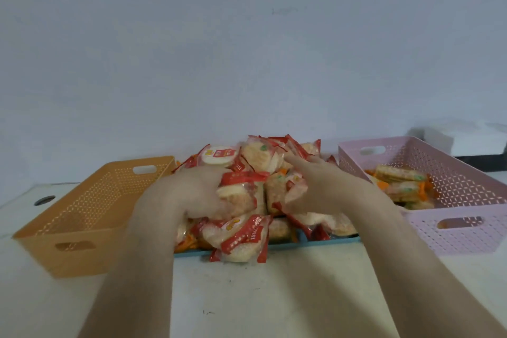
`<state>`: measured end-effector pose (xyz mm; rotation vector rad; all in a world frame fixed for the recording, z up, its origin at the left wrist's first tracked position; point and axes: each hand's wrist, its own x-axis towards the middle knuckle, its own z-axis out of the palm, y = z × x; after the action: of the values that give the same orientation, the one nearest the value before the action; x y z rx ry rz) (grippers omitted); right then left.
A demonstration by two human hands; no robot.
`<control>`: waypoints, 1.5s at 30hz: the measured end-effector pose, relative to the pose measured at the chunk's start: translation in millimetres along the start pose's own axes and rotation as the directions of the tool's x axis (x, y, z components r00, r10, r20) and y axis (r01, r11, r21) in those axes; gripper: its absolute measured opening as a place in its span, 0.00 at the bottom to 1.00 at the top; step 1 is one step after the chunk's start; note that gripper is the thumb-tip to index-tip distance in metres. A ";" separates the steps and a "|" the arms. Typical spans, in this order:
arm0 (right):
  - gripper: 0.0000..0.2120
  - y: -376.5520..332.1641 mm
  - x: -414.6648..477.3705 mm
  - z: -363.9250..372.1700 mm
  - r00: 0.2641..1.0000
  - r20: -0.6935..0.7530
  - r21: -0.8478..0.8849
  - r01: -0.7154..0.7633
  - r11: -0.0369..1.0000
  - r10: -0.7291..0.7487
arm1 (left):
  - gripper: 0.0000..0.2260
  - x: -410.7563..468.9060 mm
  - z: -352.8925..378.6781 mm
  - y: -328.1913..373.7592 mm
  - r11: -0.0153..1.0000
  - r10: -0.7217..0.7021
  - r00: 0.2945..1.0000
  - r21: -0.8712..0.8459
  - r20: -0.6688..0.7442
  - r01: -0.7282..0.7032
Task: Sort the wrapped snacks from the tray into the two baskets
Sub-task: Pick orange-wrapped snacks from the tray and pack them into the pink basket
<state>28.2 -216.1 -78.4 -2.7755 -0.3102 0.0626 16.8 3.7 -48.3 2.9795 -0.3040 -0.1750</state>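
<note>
A tall heap of wrapped snacks (255, 162) in red-and-clear and orange wrappers fills the blue tray (315, 242) at the table's middle. My left hand (189, 195) is buried in the heap's left side, fingers curled around a red-wrapped snack (241, 195). On the heap's right side rests my right hand (321, 186), its fingers closed on an orange-wrapped snack (295, 189). The orange basket (82, 217) to the left holds nothing visible. In the pink basket (452, 200) to the right lie several orange-wrapped snacks (400, 181). One red-wrapped pack (241, 241) overhangs the tray's front edge.
The white table (274, 296) stretches toward me in front of the tray. A round cable hole (44, 200) sits at the far left. A grey wall stands right behind the heap. A white object (466, 140) lies behind the pink basket.
</note>
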 end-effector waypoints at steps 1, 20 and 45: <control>0.48 1.7 5.2 10.7 0.999 0.039 -0.035 -0.009 0.999 0.011 | 0.20 0.2 3.5 0.4 1.000 -0.001 0.998 0.022 0.067 -0.001; 0.14 13.2 8.9 8.4 0.969 0.063 0.938 -0.139 0.318 0.237 | 0.16 10.6 23.1 -8.2 0.887 -0.012 1.000 -0.461 0.009 0.015; 0.05 1.2 -44.1 31.9 0.995 -0.045 0.691 -0.036 0.722 0.092 | 0.20 -69.1 90.3 -10.3 0.272 -0.333 0.942 -0.960 -0.026 0.069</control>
<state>-17.2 -216.3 -108.5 -2.0264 -0.1267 0.0712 -60.1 16.5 -131.7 1.7309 0.2018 -0.0084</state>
